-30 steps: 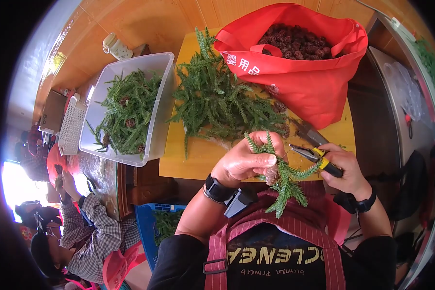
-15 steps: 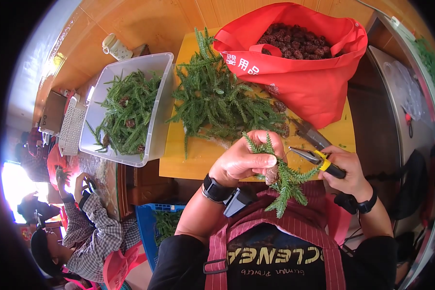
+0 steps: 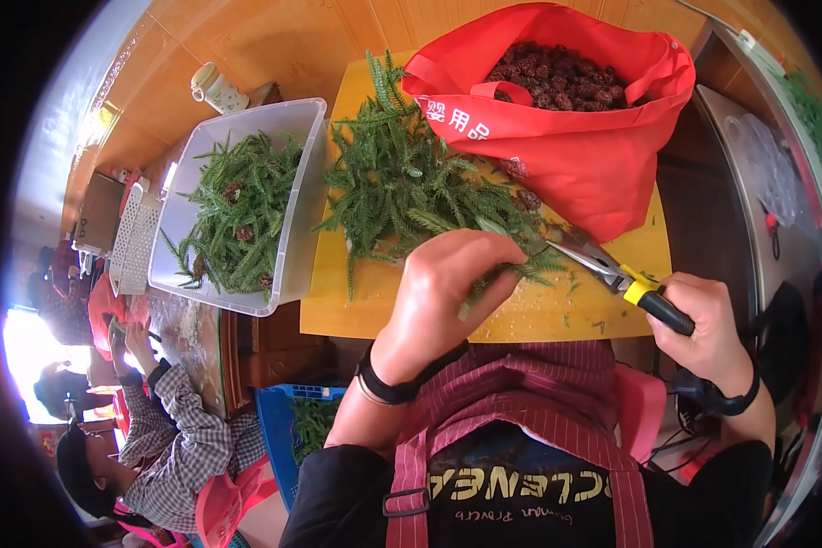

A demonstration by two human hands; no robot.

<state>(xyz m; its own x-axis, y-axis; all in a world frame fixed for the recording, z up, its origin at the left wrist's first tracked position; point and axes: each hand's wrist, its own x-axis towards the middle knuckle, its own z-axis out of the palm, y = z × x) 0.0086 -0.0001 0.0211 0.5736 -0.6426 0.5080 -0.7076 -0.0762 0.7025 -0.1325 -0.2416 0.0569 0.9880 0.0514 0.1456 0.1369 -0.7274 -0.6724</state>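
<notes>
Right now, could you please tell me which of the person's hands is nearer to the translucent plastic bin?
The left hand. It is to the right of the translucent bin, by the near edge of the sprig pile; the right hand, gripping pliers, is farther right.

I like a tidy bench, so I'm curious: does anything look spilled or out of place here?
Only minor mess: stray scraps litter the yellow board near the pliers in the right hand, and a loose pine cone lies outside the red bag that holds many more. Nothing looks clearly damaged.
</notes>
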